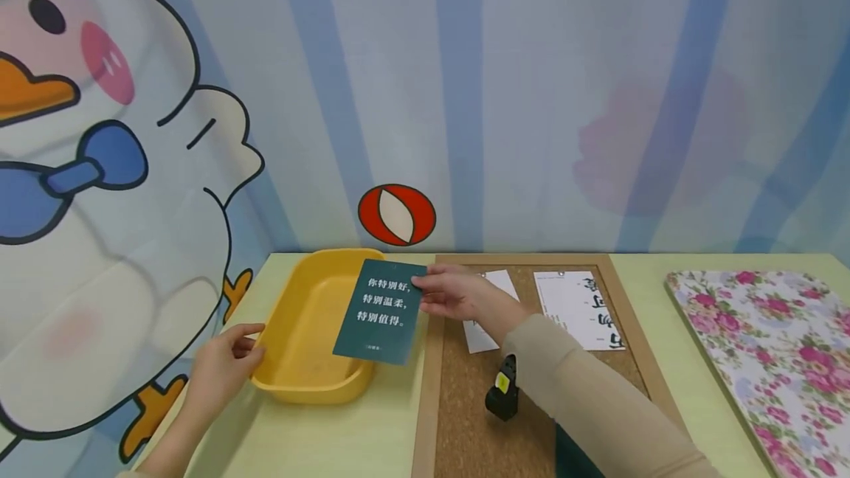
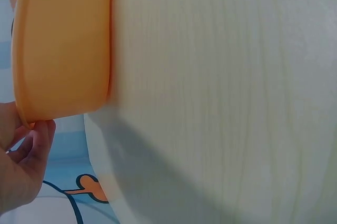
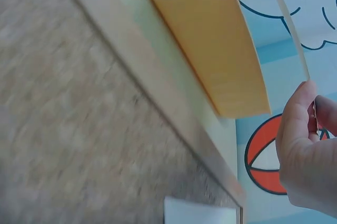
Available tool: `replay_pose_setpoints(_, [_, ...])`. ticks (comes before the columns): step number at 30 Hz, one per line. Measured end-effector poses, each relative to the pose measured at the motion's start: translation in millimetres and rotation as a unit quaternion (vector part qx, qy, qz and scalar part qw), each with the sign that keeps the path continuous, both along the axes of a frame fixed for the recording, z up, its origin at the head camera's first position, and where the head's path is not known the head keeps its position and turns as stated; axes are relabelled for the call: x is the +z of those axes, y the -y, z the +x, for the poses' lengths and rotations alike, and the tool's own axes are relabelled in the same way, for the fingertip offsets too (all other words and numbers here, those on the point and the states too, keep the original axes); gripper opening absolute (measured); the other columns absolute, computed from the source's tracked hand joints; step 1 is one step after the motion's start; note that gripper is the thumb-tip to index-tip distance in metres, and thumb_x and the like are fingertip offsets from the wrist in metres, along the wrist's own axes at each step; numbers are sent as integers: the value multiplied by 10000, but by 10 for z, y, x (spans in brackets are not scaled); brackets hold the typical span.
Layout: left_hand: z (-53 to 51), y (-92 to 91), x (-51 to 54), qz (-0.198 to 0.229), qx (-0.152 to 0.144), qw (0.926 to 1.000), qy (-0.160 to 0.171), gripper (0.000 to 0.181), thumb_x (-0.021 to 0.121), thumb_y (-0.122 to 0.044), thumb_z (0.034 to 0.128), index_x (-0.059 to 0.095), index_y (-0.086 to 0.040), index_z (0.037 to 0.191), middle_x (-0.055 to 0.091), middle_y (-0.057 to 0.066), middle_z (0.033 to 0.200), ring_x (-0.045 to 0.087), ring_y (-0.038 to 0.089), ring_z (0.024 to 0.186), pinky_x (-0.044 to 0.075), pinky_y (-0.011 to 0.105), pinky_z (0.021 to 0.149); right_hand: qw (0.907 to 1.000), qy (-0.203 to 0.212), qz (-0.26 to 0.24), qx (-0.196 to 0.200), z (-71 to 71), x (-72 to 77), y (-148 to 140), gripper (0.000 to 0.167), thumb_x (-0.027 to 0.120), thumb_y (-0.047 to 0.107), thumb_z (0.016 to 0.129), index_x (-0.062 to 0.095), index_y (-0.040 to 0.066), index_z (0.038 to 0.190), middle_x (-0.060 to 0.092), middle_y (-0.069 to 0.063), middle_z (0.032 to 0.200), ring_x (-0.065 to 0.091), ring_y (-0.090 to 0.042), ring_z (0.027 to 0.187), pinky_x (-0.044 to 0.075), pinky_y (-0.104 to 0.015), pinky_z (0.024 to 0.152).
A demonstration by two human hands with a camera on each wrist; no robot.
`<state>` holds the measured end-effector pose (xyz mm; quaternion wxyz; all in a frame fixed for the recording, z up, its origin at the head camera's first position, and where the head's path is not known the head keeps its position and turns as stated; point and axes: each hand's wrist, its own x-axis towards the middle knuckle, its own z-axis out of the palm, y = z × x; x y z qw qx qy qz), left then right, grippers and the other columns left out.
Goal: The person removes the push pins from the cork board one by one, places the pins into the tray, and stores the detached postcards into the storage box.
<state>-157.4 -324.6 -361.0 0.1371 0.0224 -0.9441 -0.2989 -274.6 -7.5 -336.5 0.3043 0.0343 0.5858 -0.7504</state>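
Note:
A dark green card (image 1: 378, 338) with white printed characters is pinched by its upper right edge in my right hand (image 1: 465, 295). It hangs tilted over the right side of a yellow plastic tub (image 1: 282, 360) and hides part of it. In the right wrist view the card (image 3: 288, 21) shows edge-on between thumb and fingers. My left hand (image 1: 224, 364) holds the tub's left rim. Thumb and fingertips of the left hand (image 2: 29, 163) pinch that rim in the left wrist view. No contents show in the visible part of the tub.
Right of the tub lies a wood-framed cork board (image 1: 465, 404) bearing a white card (image 1: 479, 336) and another white card (image 1: 571, 308) with black characters. My right sleeve partly covers a dark green piece (image 1: 569, 456). A floral board (image 1: 770, 360) lies at far right. A printed curtain (image 1: 531, 94) stands behind.

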Motion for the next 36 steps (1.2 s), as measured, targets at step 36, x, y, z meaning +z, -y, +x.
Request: replay_pose_setpoints(36, [-3, 7, 6, -50, -56, 9999, -119, 313, 665, 4, 800, 631, 69, 1104, 646, 111, 814, 603, 208, 704, 482, 206, 565, 9958, -769, 480, 94, 85, 14, 785, 491, 590, -23, 884, 414, -58, 1341, 606, -149, 890, 596, -154, 608, 536, -237, 601])
